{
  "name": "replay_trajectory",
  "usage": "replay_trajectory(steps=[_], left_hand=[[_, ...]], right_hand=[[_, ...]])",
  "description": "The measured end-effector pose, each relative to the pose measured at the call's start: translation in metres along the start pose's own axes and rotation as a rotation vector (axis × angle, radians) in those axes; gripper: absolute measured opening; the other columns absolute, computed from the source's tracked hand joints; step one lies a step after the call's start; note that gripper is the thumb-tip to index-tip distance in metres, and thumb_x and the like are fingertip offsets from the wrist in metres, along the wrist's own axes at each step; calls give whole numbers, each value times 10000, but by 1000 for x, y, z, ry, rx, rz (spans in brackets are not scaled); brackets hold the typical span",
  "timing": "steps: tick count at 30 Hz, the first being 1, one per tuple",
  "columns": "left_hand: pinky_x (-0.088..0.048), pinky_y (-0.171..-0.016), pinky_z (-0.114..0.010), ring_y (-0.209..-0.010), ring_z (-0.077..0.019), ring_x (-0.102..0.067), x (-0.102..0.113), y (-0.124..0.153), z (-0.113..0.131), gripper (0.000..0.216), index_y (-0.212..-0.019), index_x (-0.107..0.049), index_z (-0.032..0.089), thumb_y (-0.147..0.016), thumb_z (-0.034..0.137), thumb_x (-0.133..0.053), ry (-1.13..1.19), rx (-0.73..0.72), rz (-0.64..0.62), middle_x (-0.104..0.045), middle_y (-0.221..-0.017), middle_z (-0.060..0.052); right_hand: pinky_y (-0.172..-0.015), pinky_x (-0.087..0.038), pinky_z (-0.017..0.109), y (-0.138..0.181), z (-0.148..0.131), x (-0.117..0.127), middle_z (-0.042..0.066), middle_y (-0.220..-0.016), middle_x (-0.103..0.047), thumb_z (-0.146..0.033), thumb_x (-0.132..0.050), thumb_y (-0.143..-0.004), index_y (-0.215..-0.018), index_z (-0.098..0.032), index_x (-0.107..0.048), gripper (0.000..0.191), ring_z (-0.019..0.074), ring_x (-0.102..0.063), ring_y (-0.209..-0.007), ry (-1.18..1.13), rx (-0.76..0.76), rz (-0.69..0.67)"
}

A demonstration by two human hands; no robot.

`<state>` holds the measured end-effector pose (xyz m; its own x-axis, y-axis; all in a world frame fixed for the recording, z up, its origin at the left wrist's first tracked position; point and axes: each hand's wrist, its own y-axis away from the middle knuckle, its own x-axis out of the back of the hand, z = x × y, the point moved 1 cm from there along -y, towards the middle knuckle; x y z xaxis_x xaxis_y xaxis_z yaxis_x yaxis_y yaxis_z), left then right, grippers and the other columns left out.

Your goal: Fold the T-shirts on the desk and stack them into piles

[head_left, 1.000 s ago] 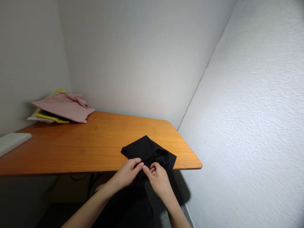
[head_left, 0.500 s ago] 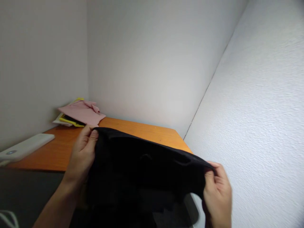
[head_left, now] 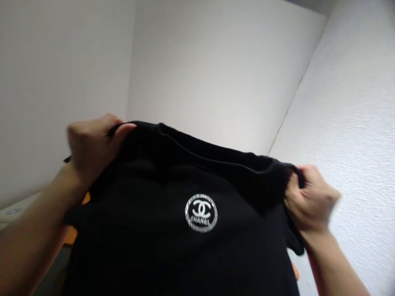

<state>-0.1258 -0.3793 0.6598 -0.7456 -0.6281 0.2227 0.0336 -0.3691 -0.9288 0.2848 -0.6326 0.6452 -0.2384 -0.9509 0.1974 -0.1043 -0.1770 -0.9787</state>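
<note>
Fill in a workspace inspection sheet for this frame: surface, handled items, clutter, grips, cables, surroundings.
Surface: orange tabletop, showing only in small patches.
Handled items: black fabric top, held up with its round white-and-silver emblem facing the camera.
Clutter: flat white object with a grey oval mark at the left edge, partly hidden.
Grips: left hand and right hand closed on the top, either side of its neck opening.
Cables: nothing seen.
Surroundings: plain pale wall; rough white wall at right.
</note>
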Motion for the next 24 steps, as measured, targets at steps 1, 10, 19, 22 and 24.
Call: replay_trajectory(steps=[1,10,19,22,24], left_hand=[[-421,-893,-440,-982,-290,-615,-23,-11,3,606,-979,-673,140,-931,653,-353,-132,-46,-70,-662,-894,-100],[-413,-1004,-357,-1132,-240,-587,-186,50,-30,360,-1163,-640,130,-976,328,-403,-266,-188,-769,-645,-1200,-138],[-191,-1138,-610,-1475,-357,-177,-259,172,-93,722,-1509,-313,257,-918,668,-263,-300,44,-1225,-205,-1597,-111],[-140,-1168,-573,-1495,-312,-106,-283,165,-101,739,-1523,-255,295,-908,702,-211,-284,49,-1245,-131,-1615,-68],[-121,-1174,-568,-1498,-301,-90,-300,160,-104,743,-1527,-236,296,-908,705,-194,-281,43,-1240,-123,-1618,-63]], right_hand=[[-622,-373,311,-13,-3,-29,43,-695,-568,-438,-380,-979,-926,-210,-594,317,202,-530,-616,-13,42,-37],[-979,-381,370,53,-22,-233,189,-1246,-580,-324,-389,-996,-1268,-104,-546,384,288,-527,-1175,36,60,-851],[-1170,-176,457,185,-5,-300,108,-1605,-151,-698,-230,-941,-1535,-166,-262,798,315,-145,-1473,-29,-3,-1312],[-1188,-99,469,182,11,-321,35,-1620,-81,-737,-196,-919,-1550,-235,-203,806,296,-73,-1486,-1,-70,-1350],[-1188,-85,485,177,18,-335,6,-1621,-64,-743,-184,-916,-1550,-262,-190,796,293,-61,-1487,22,-93,-1343]])
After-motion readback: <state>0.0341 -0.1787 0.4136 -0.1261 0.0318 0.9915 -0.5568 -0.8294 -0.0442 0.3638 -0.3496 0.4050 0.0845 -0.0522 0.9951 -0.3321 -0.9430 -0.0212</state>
